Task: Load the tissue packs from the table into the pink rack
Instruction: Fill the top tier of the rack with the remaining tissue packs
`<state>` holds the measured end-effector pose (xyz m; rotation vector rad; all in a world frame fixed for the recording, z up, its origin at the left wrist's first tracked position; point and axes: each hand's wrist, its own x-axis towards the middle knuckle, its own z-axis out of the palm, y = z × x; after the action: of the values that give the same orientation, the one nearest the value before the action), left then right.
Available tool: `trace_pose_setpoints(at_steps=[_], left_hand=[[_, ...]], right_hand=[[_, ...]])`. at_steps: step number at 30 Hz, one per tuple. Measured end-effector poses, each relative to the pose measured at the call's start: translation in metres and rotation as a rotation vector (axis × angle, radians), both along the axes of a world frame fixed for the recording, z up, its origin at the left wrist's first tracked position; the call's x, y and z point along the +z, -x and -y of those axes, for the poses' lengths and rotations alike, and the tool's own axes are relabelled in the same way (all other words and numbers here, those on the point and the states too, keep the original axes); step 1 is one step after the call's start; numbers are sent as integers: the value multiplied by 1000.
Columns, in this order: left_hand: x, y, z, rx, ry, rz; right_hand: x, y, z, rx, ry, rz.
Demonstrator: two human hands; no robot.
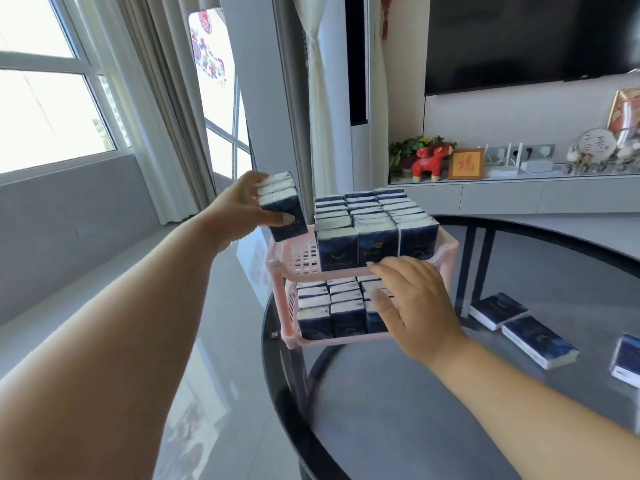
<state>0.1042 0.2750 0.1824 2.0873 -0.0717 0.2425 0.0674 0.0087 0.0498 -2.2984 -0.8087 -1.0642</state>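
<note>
1. While my right hand [412, 306] rests with fingers spread and relaxed against the front of the pink rack [446, 249], gripping nothing, my left hand [242, 206] pinches a small stack of tissue packs [285, 207], thumb across the dark blue face, fingers at the far side.
2. Held stack is tilted, in the air just above the rack's top-left corner; can't tell whether it touches the rim.
3. Top tier: three rows of upright packs [374, 220] fill centre and right. Left strip of the tier shows bare lattice floor.
4. Lower tier: rows of upright packs [332, 306], partly hidden behind my right fingers.
5. Rack stands near the left edge of the round dark glass table [398, 417].
6. Still on the table, right of the rack: two packs lying flat [519, 322], touching each other, plus another pack [627, 358] cut off by the right frame edge.
</note>
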Motion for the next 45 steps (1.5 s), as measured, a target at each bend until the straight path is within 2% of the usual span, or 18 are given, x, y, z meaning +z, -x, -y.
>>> trace_pose_setpoints(at_steps=[6,12,15,23,31,33,35,41,43,45], left_hand=[[-18,-47,1,-83,-30,-138],[-33,-72,-1,-116,-14,-194],[-39,-80,-4,-127,-92,-212],[-37,-81,-7,-128,-209,-259],[-25,-57,-7,-36,-141,-247],[-17,-42,-4,-1,-87,-196],[-8,-25,4,68,-39,-72],[-8,46,57,347,87,457],[-22,73,83,305,131,499],[-44,95,111,219,143,461]], right_hand=[[-4,-4,-1,-3,-3,43],[-4,-9,1,5,12,64],[-4,-10,1,5,7,73],[-4,-10,0,14,-5,93],[-4,-5,2,-14,34,37],[-1,-1,3,-15,51,20],[3,7,6,-10,55,12],[-15,29,45,-55,-1,-86],[-26,30,68,-133,-35,-191],[-35,29,92,-241,-59,-305]])
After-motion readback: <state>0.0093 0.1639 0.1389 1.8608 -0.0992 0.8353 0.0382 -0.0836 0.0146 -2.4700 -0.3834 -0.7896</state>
